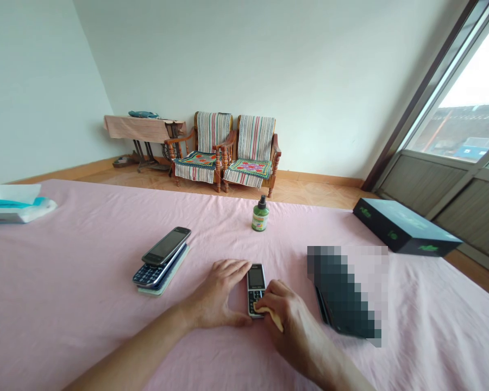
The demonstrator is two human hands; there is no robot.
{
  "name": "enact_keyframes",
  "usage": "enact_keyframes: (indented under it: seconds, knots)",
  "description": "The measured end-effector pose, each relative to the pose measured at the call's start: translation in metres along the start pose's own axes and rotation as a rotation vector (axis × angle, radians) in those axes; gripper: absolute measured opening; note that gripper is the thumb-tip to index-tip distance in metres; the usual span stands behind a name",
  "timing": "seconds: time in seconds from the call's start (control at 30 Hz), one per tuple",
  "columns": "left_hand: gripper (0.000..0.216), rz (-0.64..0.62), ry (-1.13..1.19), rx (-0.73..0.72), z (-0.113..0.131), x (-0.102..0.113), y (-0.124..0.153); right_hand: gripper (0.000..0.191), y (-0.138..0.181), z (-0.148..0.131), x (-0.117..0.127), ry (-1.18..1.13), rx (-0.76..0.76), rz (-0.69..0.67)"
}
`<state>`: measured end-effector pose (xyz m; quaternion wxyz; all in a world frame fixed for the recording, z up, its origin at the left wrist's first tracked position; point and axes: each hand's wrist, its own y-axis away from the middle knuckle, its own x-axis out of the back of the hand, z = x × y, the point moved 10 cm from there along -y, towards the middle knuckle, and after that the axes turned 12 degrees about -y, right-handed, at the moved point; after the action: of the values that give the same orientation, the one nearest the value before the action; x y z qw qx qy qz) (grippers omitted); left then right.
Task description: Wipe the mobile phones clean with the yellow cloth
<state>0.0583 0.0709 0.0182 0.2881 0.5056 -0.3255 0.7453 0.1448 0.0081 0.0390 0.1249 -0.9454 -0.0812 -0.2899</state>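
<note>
A black and silver keypad mobile phone (256, 277) lies face up on the pink cloth. My left hand (219, 293) braces its left side, fingertips at the upper corner and thumb at the lower one. My right hand (289, 323) is closed on a small yellow cloth (274, 317), pressed against the phone's keys. To the left rests a small stack: a dark touchscreen phone (167, 246) on top, a keypad phone (143, 275) under it, and a pale flat item (161, 288) at the bottom. A dark stack (342, 298), partly blurred by pixels, lies to the right.
A green spray bottle (259, 216) stands beyond the phone. A tissue pack (20, 209) lies at far left, a black box (403, 225) at the right edge. Two wooden armchairs (250, 163) and a cloth-covered sewing table (136, 128) stand by the wall.
</note>
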Motion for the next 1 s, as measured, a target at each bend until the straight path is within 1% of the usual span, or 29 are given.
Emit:
enact_keyframes:
  seconds: [0.17,0.33,0.53,0.67,0.77,0.9,1.0]
  knots:
    - [0.102,0.007,-0.005,0.007,0.0,0.001,0.0,0.03,0.001,-0.008,-0.005,0.008,0.073,-0.039]
    - [0.1,0.002,0.001,0.0,0.002,0.002,0.0,0.032,-0.001,0.0,0.001,0.004,0.031,0.0]
    - [0.099,0.017,-0.018,0.0,0.001,0.002,0.0,0.03,-0.001,-0.008,-0.01,0.029,0.096,-0.041]
    - [0.105,0.007,-0.019,-0.007,0.0,0.0,0.001,0.029,0.001,0.0,0.002,0.012,0.042,0.02]
    - [0.102,0.003,-0.018,-0.016,0.0,0.0,0.001,0.029,0.004,0.006,0.009,0.016,0.017,0.043]
    - [0.099,0.003,-0.014,-0.021,0.002,0.002,0.0,0.029,0.004,0.009,0.012,0.016,0.015,0.061]
    - [0.097,0.003,-0.017,-0.006,0.003,0.003,-0.001,0.03,0.003,0.007,0.008,0.002,0.023,0.052]
